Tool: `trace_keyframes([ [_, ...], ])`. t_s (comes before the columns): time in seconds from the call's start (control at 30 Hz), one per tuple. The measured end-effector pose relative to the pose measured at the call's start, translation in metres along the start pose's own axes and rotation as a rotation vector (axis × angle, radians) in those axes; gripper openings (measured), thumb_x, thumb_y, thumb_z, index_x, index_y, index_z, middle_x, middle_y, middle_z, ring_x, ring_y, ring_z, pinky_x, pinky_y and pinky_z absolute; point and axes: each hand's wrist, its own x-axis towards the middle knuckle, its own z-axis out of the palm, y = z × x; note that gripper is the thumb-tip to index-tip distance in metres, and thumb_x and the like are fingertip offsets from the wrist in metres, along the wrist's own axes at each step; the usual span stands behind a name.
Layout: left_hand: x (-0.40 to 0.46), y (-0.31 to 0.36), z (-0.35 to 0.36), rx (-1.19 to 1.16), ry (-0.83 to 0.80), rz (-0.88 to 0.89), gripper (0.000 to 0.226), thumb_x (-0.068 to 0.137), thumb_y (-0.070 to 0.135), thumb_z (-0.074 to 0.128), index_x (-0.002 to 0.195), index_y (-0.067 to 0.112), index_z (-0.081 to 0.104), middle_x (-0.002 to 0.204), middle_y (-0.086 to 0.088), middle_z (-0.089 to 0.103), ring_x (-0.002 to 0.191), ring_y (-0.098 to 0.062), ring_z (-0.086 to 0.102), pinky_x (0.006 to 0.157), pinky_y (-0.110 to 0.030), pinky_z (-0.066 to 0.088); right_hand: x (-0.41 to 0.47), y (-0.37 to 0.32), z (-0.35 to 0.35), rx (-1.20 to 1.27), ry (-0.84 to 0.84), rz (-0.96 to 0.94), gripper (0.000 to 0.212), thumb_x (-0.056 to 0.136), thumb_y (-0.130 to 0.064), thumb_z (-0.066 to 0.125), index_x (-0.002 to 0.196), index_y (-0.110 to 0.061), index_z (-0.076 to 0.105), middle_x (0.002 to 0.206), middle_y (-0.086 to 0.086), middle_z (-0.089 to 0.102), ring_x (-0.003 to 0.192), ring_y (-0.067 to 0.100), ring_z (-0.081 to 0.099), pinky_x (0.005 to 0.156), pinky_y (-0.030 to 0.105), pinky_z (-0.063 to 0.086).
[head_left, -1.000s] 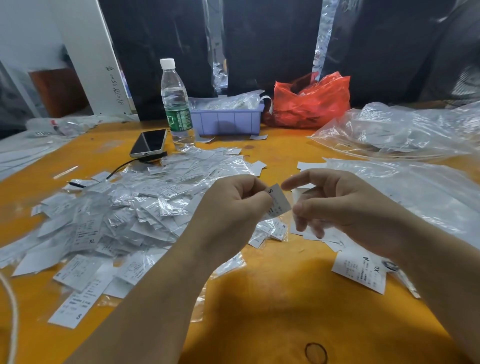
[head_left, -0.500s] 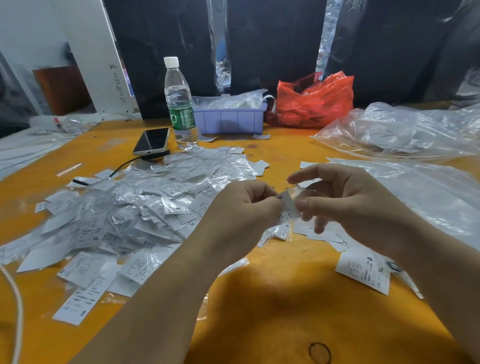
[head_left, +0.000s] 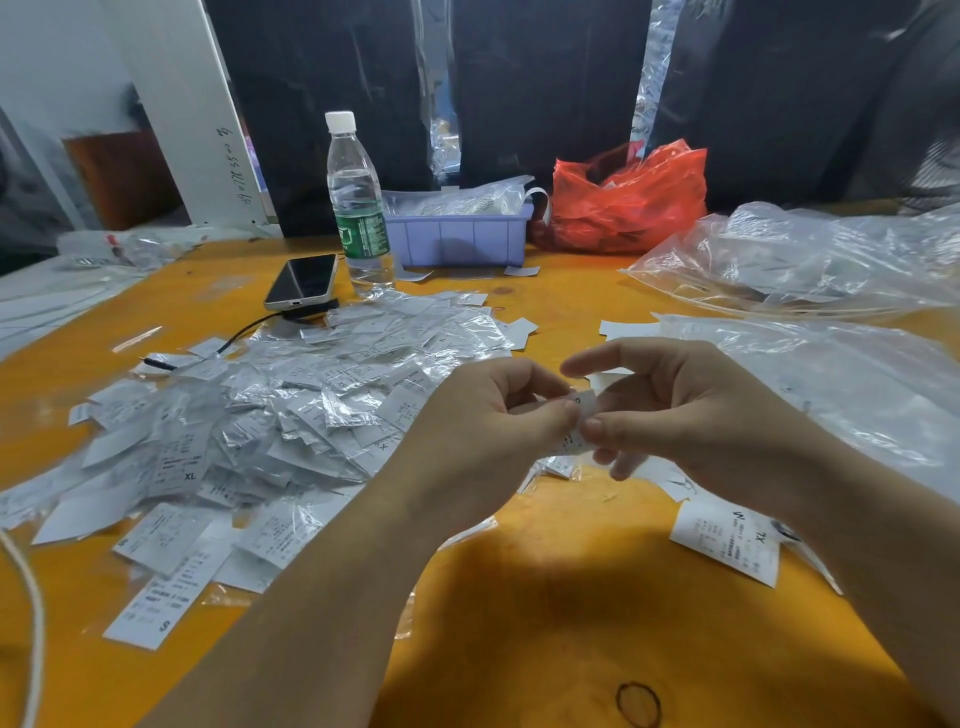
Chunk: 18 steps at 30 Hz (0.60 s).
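Pinching a small white label between thumbs and forefingers, you hold it above the bench, right where your left grip and right grip meet. Both grips are curled onto it, thumb tips almost touching, with the right forefinger reaching out over the top. Left of the left grip sprawls the heap of bagged labels. Just below the right grip lies a flat XL label, and clear plastic bags spread off to its right. Beyond the grips stand a water bottle, a phone, a lilac tray and a red bag.
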Motion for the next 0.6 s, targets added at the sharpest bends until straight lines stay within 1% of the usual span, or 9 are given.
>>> trace_keyframes([
  [0.03, 0.000, 0.000, 0.000, -0.002, 0.000, 0.005, 0.007, 0.090, 0.023, 0.068, 0.093, 0.019, 0.072, 0.089, -0.007, 0.073, 0.087, -0.022, 0.069, 0.084, -0.048, 0.055, 0.000, -0.001, 0.000, 0.002, -0.001, 0.007, 0.051, 0.064, -0.020, 0.074, 0.114, -0.017, 0.064, 0.085, 0.018, 0.072, 0.069, 0.027, 0.069, 0.060, 0.033, 0.059],
  [0.07, 0.001, -0.001, 0.000, -0.006, 0.002, 0.012, 0.007, 0.090, 0.025, 0.068, 0.093, 0.020, 0.072, 0.088, -0.008, 0.073, 0.082, -0.020, 0.069, 0.079, -0.045, 0.056, 0.000, -0.001, 0.000, 0.010, 0.000, 0.012, 0.051, 0.063, -0.020, 0.074, 0.114, -0.018, 0.064, 0.085, 0.017, 0.073, 0.068, 0.026, 0.070, 0.061, 0.032, 0.059],
  [0.1, 0.001, -0.001, 0.000, -0.014, 0.006, 0.015, 0.007, 0.090, 0.026, 0.067, 0.092, 0.021, 0.072, 0.086, -0.009, 0.072, 0.073, -0.016, 0.067, 0.069, -0.039, 0.056, 0.000, -0.002, 0.000, 0.024, 0.003, 0.016, 0.051, 0.063, -0.020, 0.074, 0.113, -0.017, 0.064, 0.085, 0.016, 0.073, 0.067, 0.025, 0.070, 0.062, 0.031, 0.059],
  [0.13, 0.001, -0.002, -0.001, -0.034, 0.009, 0.010, 0.008, 0.091, 0.027, 0.067, 0.092, 0.022, 0.072, 0.083, -0.007, 0.071, 0.063, -0.010, 0.062, 0.058, -0.029, 0.050, 0.000, -0.002, 0.000, 0.041, 0.011, 0.020, 0.052, 0.063, -0.018, 0.074, 0.114, -0.016, 0.064, 0.085, 0.017, 0.073, 0.067, 0.025, 0.069, 0.062, 0.031, 0.059],
  [0.2, 0.002, -0.003, -0.004, -0.106, 0.014, -0.025, 0.008, 0.092, 0.024, 0.065, 0.092, 0.020, 0.072, 0.071, 0.004, 0.069, 0.052, 0.000, 0.054, 0.050, -0.017, 0.042, 0.000, -0.003, -0.002, 0.067, 0.038, 0.034, 0.052, 0.062, -0.016, 0.073, 0.113, -0.014, 0.064, 0.084, 0.017, 0.073, 0.065, 0.024, 0.069, 0.062, 0.031, 0.060],
  [0.27, 0.005, -0.004, -0.008, -0.155, 0.042, -0.063, 0.007, 0.092, 0.017, 0.064, 0.093, 0.020, 0.070, 0.070, 0.009, 0.069, 0.054, 0.001, 0.055, 0.049, -0.017, 0.044, 0.001, -0.003, -0.004, 0.084, 0.067, 0.051, 0.050, 0.064, -0.013, 0.073, 0.113, -0.013, 0.064, 0.083, 0.014, 0.074, 0.063, 0.021, 0.068, 0.063, 0.031, 0.061],
  [0.37, 0.007, -0.007, -0.011, -0.160, 0.123, -0.061, 0.014, 0.090, 0.012, 0.066, 0.097, 0.024, 0.064, 0.084, -0.002, 0.071, 0.073, -0.011, 0.061, 0.054, -0.021, 0.050, 0.001, -0.003, -0.005, 0.069, 0.080, 0.063, 0.042, 0.073, -0.004, 0.073, 0.113, -0.014, 0.064, 0.080, 0.009, 0.075, 0.062, 0.020, 0.068, 0.065, 0.031, 0.061],
  [0.43, 0.007, -0.009, -0.010, -0.169, 0.153, -0.043, 0.016, 0.089, 0.013, 0.068, 0.099, 0.024, 0.062, 0.088, -0.004, 0.071, 0.080, -0.015, 0.064, 0.056, -0.020, 0.051, 0.001, -0.003, -0.004, 0.075, 0.073, 0.064, 0.041, 0.075, 0.001, 0.072, 0.113, -0.013, 0.064, 0.080, 0.012, 0.074, 0.062, 0.022, 0.067, 0.064, 0.031, 0.061],
  [0.6, 0.005, -0.008, -0.004, -0.138, 0.141, 0.033, 0.013, 0.086, 0.012, 0.072, 0.094, 0.020, 0.066, 0.085, -0.003, 0.072, 0.066, -0.007, 0.062, 0.054, -0.020, 0.051, 0.000, -0.002, 0.000, 0.057, 0.055, 0.061, 0.053, 0.061, -0.015, 0.074, 0.114, -0.012, 0.064, 0.088, 0.024, 0.069, 0.071, 0.030, 0.068, 0.067, 0.037, 0.061],
])
